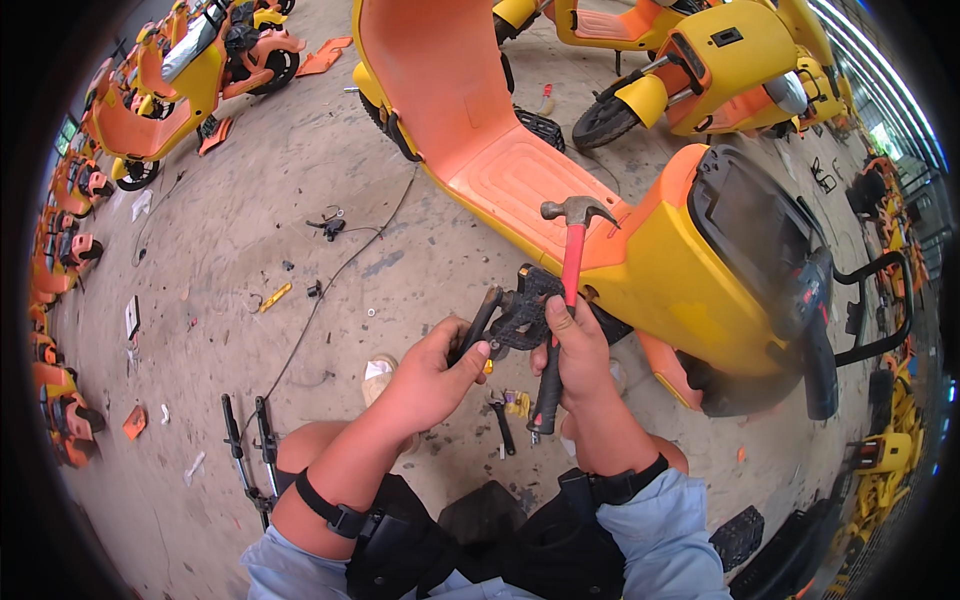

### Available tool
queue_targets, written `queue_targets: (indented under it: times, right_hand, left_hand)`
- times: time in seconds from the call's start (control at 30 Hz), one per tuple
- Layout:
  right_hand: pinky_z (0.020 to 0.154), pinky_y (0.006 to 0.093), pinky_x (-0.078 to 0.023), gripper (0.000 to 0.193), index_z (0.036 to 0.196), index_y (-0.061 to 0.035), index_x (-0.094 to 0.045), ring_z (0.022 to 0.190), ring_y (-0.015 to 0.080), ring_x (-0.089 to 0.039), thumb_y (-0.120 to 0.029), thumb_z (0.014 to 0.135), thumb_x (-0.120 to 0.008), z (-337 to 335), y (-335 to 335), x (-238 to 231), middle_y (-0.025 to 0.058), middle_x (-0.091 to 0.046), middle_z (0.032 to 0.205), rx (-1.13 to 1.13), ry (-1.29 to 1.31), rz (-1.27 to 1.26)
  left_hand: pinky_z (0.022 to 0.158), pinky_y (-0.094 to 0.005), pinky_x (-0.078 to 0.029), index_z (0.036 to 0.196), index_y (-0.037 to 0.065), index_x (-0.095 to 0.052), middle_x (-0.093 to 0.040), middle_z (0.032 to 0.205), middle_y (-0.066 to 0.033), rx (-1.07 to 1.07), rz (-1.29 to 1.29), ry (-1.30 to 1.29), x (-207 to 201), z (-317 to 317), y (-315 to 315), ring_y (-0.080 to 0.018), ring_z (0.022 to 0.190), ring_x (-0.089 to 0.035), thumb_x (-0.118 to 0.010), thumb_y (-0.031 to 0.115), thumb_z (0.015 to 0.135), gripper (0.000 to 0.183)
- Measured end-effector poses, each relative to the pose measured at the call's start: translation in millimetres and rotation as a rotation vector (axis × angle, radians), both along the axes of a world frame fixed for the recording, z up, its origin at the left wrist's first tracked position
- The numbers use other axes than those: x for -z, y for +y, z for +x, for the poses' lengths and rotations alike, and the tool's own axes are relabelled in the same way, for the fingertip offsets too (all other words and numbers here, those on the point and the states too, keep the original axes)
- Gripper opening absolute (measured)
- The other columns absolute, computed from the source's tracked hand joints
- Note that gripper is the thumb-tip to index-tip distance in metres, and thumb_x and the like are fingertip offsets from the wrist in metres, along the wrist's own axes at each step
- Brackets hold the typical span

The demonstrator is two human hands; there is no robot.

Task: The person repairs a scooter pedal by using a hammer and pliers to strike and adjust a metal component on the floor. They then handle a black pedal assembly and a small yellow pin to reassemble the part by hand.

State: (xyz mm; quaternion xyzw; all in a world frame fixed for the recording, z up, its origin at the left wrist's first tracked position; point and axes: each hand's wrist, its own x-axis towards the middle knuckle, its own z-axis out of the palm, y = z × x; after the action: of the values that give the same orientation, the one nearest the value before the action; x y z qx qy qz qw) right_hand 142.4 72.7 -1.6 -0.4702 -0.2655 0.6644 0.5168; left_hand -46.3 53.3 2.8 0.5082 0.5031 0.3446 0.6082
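My left hand is closed around a black crank arm. A black pedal with a toothed frame sits at the far end of that arm, between my hands. My right hand grips a claw hammer by its red and black handle, the metal head pointing up and away from me. Just beyond lies the lower body of a yellow and orange scooter, close to my right knuckles. Whether the pedal touches the scooter I cannot tell.
On the floor lie an adjustable wrench, a black brake lever part, a yellow-handled tool and a fork. A dark power tool rests at the scooter's right end. More yellow scooters stand around.
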Motion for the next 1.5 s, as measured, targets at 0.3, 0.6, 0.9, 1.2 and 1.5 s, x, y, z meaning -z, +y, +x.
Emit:
queue_targets:
  times: [0.3,0.6,0.9,1.2,1.5]
  right_hand:
    - [0.044,0.0241,-0.043,0.032,0.108,-0.0039,-0.050,0.051,0.0078,-0.050,-0.032,0.098,-0.061,1.9,5.7,9.1,0.0033,-0.056,0.079,-0.012,-0.150,0.062]
    - [0.050,0.0218,-0.041,0.029,0.117,-0.0051,-0.053,0.056,0.0048,-0.047,-0.029,0.101,-0.058,12.6,-3.4,10.0,0.0011,-0.054,0.077,-0.122,-0.222,0.262]
    - [0.069,0.0299,-0.045,0.030,0.108,-0.0032,-0.062,0.074,0.0118,-0.052,-0.032,0.099,-0.061,-1.4,-13.9,37.9,0.0049,-0.059,0.079,-0.293,-0.704,0.235]
    - [0.068,0.0294,-0.045,0.030,0.106,-0.0026,-0.061,0.075,0.0103,-0.052,-0.032,0.100,-0.060,-6.1,-23.3,19.6,0.0037,-0.059,0.079,-0.185,-0.597,0.275]
    - [0.060,0.0469,-0.047,0.037,0.093,-0.0028,-0.057,0.069,0.0443,-0.061,-0.040,0.098,-0.056,-22.2,-28.5,27.0,0.0226,-0.062,0.070,-0.396,-1.116,0.152]
  left_hand:
    - [0.049,-0.0284,-0.042,0.099,0.004,-0.051,-0.048,0.070,-0.0015,-0.286,-0.325,-0.159,8.2,6.0,6.1,-0.0127,0.055,-0.051,-0.050,0.030,0.103,0.027]
    - [0.051,-0.0317,-0.044,0.098,0.002,-0.052,-0.052,0.070,-0.0041,-0.459,-0.229,0.049,6.6,1.7,20.0,-0.0154,0.057,-0.055,-0.053,0.027,0.102,0.026]
    - [0.055,-0.0356,-0.043,0.097,-0.003,-0.055,-0.057,0.067,-0.0100,-0.452,0.157,0.570,16.2,-16.5,23.1,-0.0191,0.059,-0.053,-0.056,0.025,0.099,0.029]
    - [0.063,-0.0485,-0.047,0.098,-0.001,-0.051,-0.061,0.072,-0.0220,-0.404,0.137,0.691,18.2,-20.5,24.1,-0.0408,0.067,-0.062,-0.056,0.023,0.096,0.025]
    - [0.063,-0.0541,-0.050,0.098,-0.002,-0.047,-0.064,0.078,-0.0249,-0.350,0.245,0.963,26.9,-27.1,27.8,-0.0450,0.068,-0.064,-0.057,0.017,0.094,0.021]
